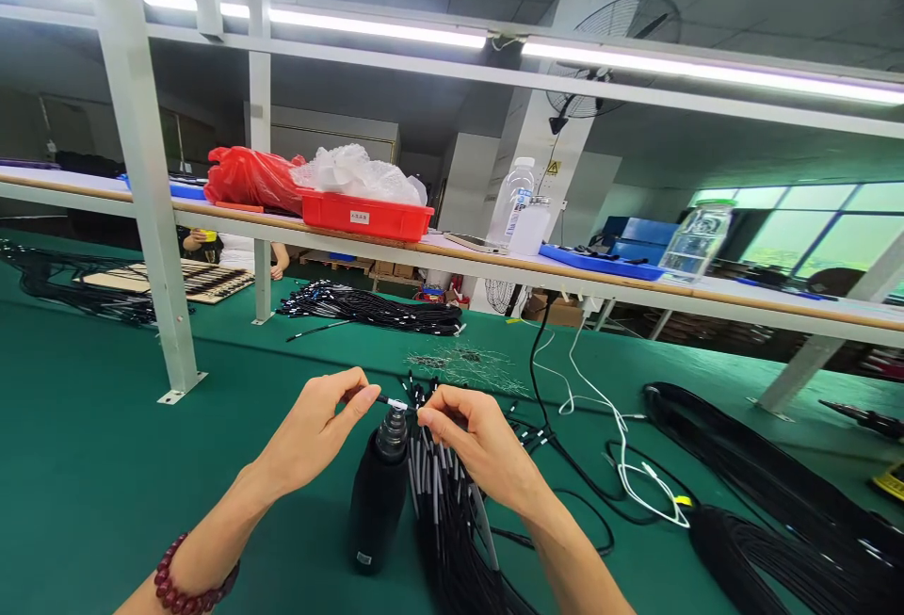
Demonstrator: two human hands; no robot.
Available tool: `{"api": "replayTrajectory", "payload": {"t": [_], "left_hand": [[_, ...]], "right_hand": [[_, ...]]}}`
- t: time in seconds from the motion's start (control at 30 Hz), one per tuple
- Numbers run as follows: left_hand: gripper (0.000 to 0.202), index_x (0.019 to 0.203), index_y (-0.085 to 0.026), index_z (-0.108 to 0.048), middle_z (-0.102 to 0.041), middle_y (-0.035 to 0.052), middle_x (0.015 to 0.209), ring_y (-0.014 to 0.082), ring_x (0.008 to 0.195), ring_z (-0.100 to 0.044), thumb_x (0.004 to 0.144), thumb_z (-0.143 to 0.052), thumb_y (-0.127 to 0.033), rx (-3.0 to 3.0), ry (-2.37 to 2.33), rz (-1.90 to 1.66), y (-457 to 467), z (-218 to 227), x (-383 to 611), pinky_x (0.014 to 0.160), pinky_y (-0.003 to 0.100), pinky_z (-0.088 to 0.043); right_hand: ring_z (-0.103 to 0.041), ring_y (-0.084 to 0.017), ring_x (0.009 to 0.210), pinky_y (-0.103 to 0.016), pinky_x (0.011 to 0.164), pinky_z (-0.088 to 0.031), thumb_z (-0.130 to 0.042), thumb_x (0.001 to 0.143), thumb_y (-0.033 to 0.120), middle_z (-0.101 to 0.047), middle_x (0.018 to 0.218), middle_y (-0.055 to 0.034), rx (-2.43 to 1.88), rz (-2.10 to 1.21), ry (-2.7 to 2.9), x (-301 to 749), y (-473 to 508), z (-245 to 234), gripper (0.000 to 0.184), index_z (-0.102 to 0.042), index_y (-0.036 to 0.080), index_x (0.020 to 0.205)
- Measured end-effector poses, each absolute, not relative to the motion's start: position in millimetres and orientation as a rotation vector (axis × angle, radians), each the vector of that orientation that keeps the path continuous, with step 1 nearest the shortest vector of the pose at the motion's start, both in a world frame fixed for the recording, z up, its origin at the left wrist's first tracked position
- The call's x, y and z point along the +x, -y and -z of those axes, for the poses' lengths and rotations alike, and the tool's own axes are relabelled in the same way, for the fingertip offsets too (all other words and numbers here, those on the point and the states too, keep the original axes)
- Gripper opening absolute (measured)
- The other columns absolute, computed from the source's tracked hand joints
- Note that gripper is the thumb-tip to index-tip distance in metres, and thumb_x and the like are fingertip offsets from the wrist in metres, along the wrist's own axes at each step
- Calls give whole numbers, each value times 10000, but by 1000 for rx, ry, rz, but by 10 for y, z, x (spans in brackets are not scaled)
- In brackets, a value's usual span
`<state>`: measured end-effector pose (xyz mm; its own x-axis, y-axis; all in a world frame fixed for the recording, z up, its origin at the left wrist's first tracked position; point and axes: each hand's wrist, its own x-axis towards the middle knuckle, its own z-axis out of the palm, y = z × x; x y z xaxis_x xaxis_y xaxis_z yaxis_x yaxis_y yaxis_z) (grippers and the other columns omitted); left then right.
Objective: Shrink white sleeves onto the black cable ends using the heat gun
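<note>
Between my hands a thin black cable with a white sleeve (396,404) is held nearly level. My left hand (321,427) pinches it left of the sleeve, with thumb and forefinger closed. My right hand (480,436) is closed in a pinch at its right end, and the fingers partly hide the tip. Just below the sleeve is the stepped metal nozzle of an upright black tool that looks like a heat gun (378,507). A bundle of black cables with grey sleeved ends (442,502) lies beside the tool, partly under my right hand.
Loose thin offcuts (473,365) and another cable bundle (374,306) lie farther back on the green table (282,511). White cords (621,436) and coiled black cables (763,540) lie at right. A shelf (466,255) holds a red bin (367,218) and bottles. Another person sits behind.
</note>
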<state>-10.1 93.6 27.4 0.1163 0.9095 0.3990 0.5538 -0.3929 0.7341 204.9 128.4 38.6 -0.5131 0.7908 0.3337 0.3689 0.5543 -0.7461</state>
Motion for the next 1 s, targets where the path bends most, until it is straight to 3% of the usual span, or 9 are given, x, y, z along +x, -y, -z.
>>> {"api": "replayTrajectory", "payload": {"t": [0.17, 0.33, 0.6, 0.8, 0.9, 1.0], "left_hand": [[490, 618, -212, -312, -329, -48, 597, 135, 577, -291, 999, -288, -518, 1989, -1429, -1197, -956, -251, -97, 561, 282, -231], [503, 608, -211, -327, -349, -45, 585, 137, 567, -306, 1003, -266, -517, 1976, -1422, -1191, -984, -244, -93, 558, 282, -235], [293, 836, -227, -497, -526, -21, 760, 172, 707, -468, 992, -343, -421, 2046, -1427, -1184, -970, -247, -84, 659, 273, -341], [327, 1050, -245, -536, -566, 1, 832, 195, 800, -528, 980, -355, -507, 1872, -1538, -1267, -927, -216, -210, 696, 279, -400], [337, 976, -243, -552, -597, 14, 891, 201, 859, -551, 962, -387, -537, 1854, -1600, -1180, -868, 56, -390, 734, 280, -422], [275, 898, -237, -582, -639, 7, 849, 205, 830, -586, 920, -468, -487, 1868, -1654, -877, -701, 620, -607, 763, 294, -450]], "right_hand": [[-499, -131, 591, -234, 562, -379, -488, 954, 397, -584, 638, 0, -952, -858, 2137, 2067, -1288, -383, 339, -627, 177, 737], [-489, -131, 593, -236, 559, -365, -503, 947, 383, -575, 625, 7, -962, -783, 2134, 2062, -1307, -369, 333, -581, 182, 694], [-487, -142, 627, -254, 581, -369, -574, 861, 327, -588, 662, 0, -1012, -703, 2022, 2006, -1311, -377, 239, -546, 190, 668], [-509, -151, 591, -267, 561, -396, -574, 849, 495, -571, 622, -6, -1108, -636, 1818, 2194, -1570, -183, 353, -592, 182, 687], [-638, -236, 849, -342, 751, -497, -539, 823, 574, -701, 903, -101, -1266, -573, 1634, 2467, -1827, 126, 450, -660, 155, 939], [-574, -366, 1151, -482, 895, -477, -583, 709, 644, -623, 1237, -236, -1423, -554, 1502, 2795, -1947, 519, 674, -612, 108, 1118]]}}
